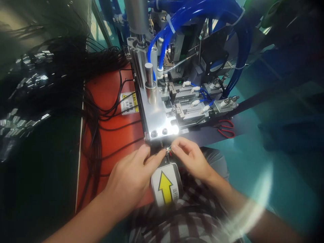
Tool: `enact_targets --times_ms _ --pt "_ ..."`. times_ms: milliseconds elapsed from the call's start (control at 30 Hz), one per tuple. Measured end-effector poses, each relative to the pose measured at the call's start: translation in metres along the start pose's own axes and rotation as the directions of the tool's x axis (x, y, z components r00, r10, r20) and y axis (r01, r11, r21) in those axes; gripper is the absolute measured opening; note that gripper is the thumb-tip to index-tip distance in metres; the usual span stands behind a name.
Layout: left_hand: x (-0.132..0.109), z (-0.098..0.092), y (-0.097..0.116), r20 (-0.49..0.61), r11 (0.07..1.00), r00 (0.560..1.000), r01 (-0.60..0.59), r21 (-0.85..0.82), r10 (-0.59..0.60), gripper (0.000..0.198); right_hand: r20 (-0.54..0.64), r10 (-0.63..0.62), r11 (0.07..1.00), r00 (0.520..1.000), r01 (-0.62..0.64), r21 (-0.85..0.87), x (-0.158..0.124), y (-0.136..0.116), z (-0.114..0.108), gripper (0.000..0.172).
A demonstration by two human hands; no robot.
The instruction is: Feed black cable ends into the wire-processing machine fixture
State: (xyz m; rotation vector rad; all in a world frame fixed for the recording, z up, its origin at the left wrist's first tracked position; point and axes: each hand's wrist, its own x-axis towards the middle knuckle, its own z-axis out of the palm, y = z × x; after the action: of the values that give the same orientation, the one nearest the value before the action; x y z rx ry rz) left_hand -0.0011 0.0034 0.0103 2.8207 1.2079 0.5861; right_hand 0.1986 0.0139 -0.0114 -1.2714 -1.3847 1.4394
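Note:
Close together at the machine's front edge, both hands meet around a thin wire (170, 153) with a short red part and a shiny tip. My left hand (131, 170) is closed, its fingertips against the left side of this spot; what they grip is hidden. My right hand (191, 158) pinches the wire's right side between thumb and fingers. Right above the fingers lies the brightly lit metal plate (159, 118) of the machine. Below them is a white cover (162, 194) with a yellow arrow.
Black cables (95, 125) run in loops over the orange surface (121, 131) at left, past a warning label (130, 103). Blue air hoses (202, 8) arch over small pneumatic cylinders (192, 114). Red-handled snips (226, 129) lie at the right of the machine.

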Motion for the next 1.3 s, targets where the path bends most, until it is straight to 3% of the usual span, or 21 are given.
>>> enact_targets --times_ms 433,567,733,1033,1300 --pt "0.004 -0.001 -0.001 0.066 0.984 0.996 -0.070 0.162 0.060 0.040 -0.017 -0.011 0.995 1.000 0.009 -0.104 -0.002 -0.001 -0.001 0.023" --pt "0.000 0.002 -0.002 0.124 0.989 0.992 -0.051 0.137 0.034 0.042 -0.032 0.029 0.991 0.999 -0.033 -0.130 -0.005 -0.006 0.001 0.024" --pt "-0.009 0.009 -0.005 0.122 0.998 0.992 0.000 0.063 -0.008 0.044 -0.092 0.004 0.943 0.996 -0.035 -0.332 -0.008 -0.013 0.003 0.024" --pt "-0.008 0.011 -0.007 0.093 1.000 0.996 0.010 -0.003 -0.009 0.044 0.010 0.185 0.980 0.983 -0.185 0.068 -0.002 -0.007 0.000 0.026" --pt "-0.011 0.012 -0.007 0.110 0.999 0.994 0.026 -0.031 -0.023 0.047 -0.039 0.211 0.972 0.977 -0.205 0.118 -0.009 -0.011 0.001 0.023"
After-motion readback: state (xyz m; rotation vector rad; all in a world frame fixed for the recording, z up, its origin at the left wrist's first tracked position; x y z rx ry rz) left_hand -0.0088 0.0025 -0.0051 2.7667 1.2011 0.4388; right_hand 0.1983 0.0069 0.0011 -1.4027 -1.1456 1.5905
